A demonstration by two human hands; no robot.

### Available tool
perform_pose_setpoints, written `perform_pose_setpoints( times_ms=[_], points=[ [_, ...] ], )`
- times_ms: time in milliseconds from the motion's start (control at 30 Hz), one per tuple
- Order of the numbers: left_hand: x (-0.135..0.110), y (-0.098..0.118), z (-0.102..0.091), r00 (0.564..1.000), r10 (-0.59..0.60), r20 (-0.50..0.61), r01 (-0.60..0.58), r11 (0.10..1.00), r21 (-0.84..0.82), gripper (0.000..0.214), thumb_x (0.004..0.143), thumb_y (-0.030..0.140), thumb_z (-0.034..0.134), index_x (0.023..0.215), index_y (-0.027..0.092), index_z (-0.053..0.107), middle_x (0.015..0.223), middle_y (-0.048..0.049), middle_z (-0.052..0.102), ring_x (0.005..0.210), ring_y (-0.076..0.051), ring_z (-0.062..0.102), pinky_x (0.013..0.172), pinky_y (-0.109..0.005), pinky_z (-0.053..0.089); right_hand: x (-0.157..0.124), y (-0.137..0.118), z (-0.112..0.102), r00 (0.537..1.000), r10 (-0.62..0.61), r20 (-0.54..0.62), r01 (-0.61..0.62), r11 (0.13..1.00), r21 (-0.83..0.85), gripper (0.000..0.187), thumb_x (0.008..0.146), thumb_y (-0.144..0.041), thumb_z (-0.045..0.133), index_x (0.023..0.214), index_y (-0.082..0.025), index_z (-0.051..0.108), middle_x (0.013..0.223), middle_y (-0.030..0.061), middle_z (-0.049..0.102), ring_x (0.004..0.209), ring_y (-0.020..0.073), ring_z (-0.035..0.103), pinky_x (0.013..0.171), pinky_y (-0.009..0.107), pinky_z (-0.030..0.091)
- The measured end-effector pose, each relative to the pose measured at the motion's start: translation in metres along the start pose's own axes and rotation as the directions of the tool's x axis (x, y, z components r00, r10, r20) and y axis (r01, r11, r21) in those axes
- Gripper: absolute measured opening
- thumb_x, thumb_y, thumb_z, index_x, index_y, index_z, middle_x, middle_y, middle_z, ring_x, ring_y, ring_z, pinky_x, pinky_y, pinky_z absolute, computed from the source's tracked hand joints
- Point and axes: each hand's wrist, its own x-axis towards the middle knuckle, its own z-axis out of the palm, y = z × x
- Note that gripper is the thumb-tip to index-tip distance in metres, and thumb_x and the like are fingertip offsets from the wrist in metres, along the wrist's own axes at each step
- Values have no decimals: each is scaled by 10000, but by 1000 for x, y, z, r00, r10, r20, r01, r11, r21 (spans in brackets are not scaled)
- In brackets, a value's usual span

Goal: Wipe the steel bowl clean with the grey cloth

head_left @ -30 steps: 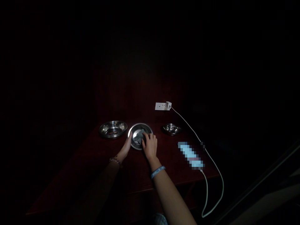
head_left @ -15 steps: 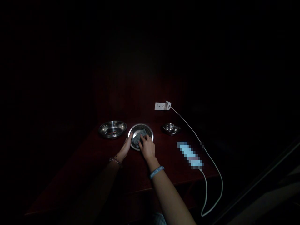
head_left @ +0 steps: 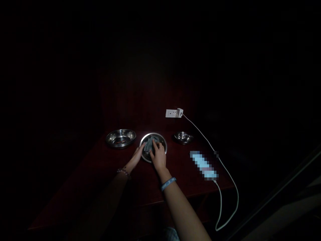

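A round steel bowl [head_left: 165,147] is tilted toward me above the dark red table. My left hand [head_left: 136,156] grips its left rim, thumb on the near side and the other fingers hidden behind. Inside the bowl, my right hand [head_left: 158,156] presses a crumpled grey-green cloth [head_left: 149,144] against the metal, fingertips bent onto it. A beaded bracelet [head_left: 123,172] is on my left wrist and a blue band [head_left: 168,184] on my right.
Larger steel bowls [head_left: 121,138], seemingly stacked, stand at left; smaller steel bowls [head_left: 184,137] sit at right. A white cable [head_left: 205,137] runs from the wall socket [head_left: 171,113] to a lit, blurred-out device [head_left: 203,165] and loops past the table [head_left: 140,194] edge.
The bowl has shifted slightly right. My right fingers have moved with the cloth, which is bunched differently and sits a bit higher in the bowl. My left hand stays at the rim.
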Motion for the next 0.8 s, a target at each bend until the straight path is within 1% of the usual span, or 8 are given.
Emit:
perform_pose_setpoints(
  times_ms=[100, 167, 233, 367, 500, 600, 700, 800],
  points=[
    [1, 1, 1, 999, -40, 15, 40, 999, -6, 473, 934, 458, 576, 1258, 141, 713, 1339, -158, 725, 1384, -312, 590, 1208, -419, 406, 0, 1, 0, 999, -35, -7, 35, 998, 48, 608, 954, -237, 552, 1558, -226, 484, 1467, 161, 547, 1350, 310, 530, 1147, 486, 466],
    [2, 1, 3, 999, -52, 12, 52, 999, -15, 492, 938, 422, 566, 1302, 116, 693, 1366, -174, 705, 1417, -314, 557, 1211, -407, 401, -1, 1, 0, 997, -70, -12, 71, 993, 90, 609, 942, -246, 566, 1547, -238, 497, 1473, 148, 546, 1358, 306, 531, 1155, 485, 463],
    [2, 1, 3, 999, -51, 8, 51, 998, -24, 516, 940, 409, 560, 1341, 101, 667, 1389, -184, 687, 1436, -318, 535, 1220, -415, 389, -2, 1, 0, 994, -108, -10, 109, 984, 140, 615, 932, -254, 579, 1542, -249, 500, 1479, 136, 543, 1360, 300, 537, 1164, 483, 459],
    [3, -4, 1, 1000, -23, 21, 24, 1000, -21, 549, 972, 447, 529, 1393, 107, 621, 1454, -175, 641, 1441, -309, 530, 1233, -417, 366, -2, 0, 0, 987, -159, 31, 147, 960, 240, 602, 918, -264, 595, 1515, -261, 515, 1467, 122, 561, 1334, 289, 565, 1155, 483, 471],
    [6, -9, -1, 999, -7, 53, 7, 1000, -8, 547, 1011, 468, 467, 1375, 88, 617, 1468, -175, 631, 1442, -308, 526, 1228, -397, 365, -2, 0, 0, 974, -219, 61, 189, 929, 318, 523, 922, -251, 585, 1443, -228, 553, 1421, 127, 602, 1325, 270, 573, 1153, 468, 468],
    [10, -11, -1, 997, 10, 72, -10, 1000, -3, 553, 1034, 455, 382, 1321, 63, 645, 1473, -205, 617, 1454, -302, 513, 1241, -405, 345, -2, -1, 2, 965, -241, 102, 194, 919, 343, 467, 926, -244, 575, 1392, -212, 571, 1392, 129, 622, 1302, 262, 588, 1133, 461, 479],
    [11, -12, -2, 998, 26, 57, -26, 1000, 6, 557, 1033, 458, 350, 1316, 86, 653, 1470, -195, 625, 1470, -290, 493, 1266, -420, 298, -3, -1, 4, 961, -246, 125, 190, 918, 349, 407, 932, -241, 572, 1337, -211, 594, 1349, 120, 649, 1272, 252, 608, 1117, 449, 487],
    [9, -12, -5, 998, 53, 45, -54, 998, 14, 597, 1020, 531, 361, 1344, 110, 634, 1499, -185, 603, 1483, -287, 474, 1280, -447, 267, -3, -3, 4, 959, -246, 140, 188, 922, 338, 350, 941, -245, 577, 1288, -229, 619, 1302, 99, 681, 1237, 239, 631, 1098, 432, 497]
  ],
)
